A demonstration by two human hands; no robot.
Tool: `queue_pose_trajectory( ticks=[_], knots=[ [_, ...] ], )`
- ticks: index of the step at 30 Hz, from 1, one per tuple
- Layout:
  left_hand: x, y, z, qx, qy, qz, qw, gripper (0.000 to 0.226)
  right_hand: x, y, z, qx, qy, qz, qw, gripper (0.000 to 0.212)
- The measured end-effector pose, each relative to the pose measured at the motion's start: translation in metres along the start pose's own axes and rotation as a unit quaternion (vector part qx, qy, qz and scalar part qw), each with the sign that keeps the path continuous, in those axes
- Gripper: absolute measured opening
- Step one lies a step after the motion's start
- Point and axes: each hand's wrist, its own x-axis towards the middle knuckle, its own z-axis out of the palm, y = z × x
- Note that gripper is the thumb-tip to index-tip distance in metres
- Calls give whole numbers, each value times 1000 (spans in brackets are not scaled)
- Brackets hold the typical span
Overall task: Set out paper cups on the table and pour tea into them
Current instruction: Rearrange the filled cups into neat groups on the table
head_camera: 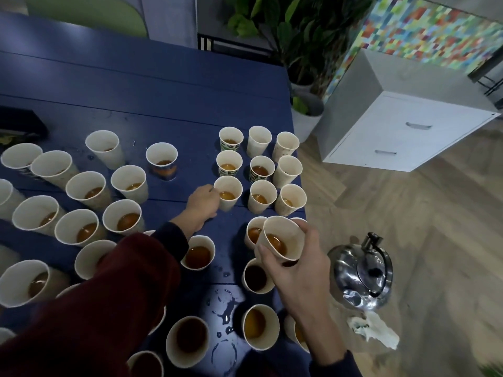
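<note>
Head view, right hand [297,270] holding tilted cup [289,230], amber tea [276,244]

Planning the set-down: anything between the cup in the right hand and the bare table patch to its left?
Yes. One filled cup stands just left of the held cup in the right hand, directly between it and the bare patch. Nothing else visible in that gap.

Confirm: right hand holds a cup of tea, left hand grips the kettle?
Not quite. In the head view the left hand grips a standing cup, not the kettle, which sits untouched. The right hand does hold a cup of tea.
</note>
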Motion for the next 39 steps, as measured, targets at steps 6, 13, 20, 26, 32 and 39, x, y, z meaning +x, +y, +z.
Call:
queue_pose_trajectory(
  ticks=[6, 13, 20, 26, 32, 39],
  knots=[
    [-6, 1, -3, 122, 87, 25, 988, 44, 15, 4, 0, 2, -29, -4, 1000, 56],
    [-82, -18, -40, 342, -16, 109, 933, 53, 37, -7, 36, 1, -96, -37, 995, 53],
    [-123, -67, -36, 424, -28, 221, 878, 81, 60, -3, 77, -69, -156, -34, 985, 57],
    [-120, -89, -28, 412, 66, 245, 875, 61, 61, -2, 93, -93, -187, -11, 978, 51],
    [-120, -92, -25, 408, 80, 234, 879, 54, 57, 7, 105, -167, -239, -28, 956, 60],
    [-117, -91, -25, 402, 59, 223, 886, 70, 58, 8, 109, -254, -288, -57, 922, 74]
  ],
)
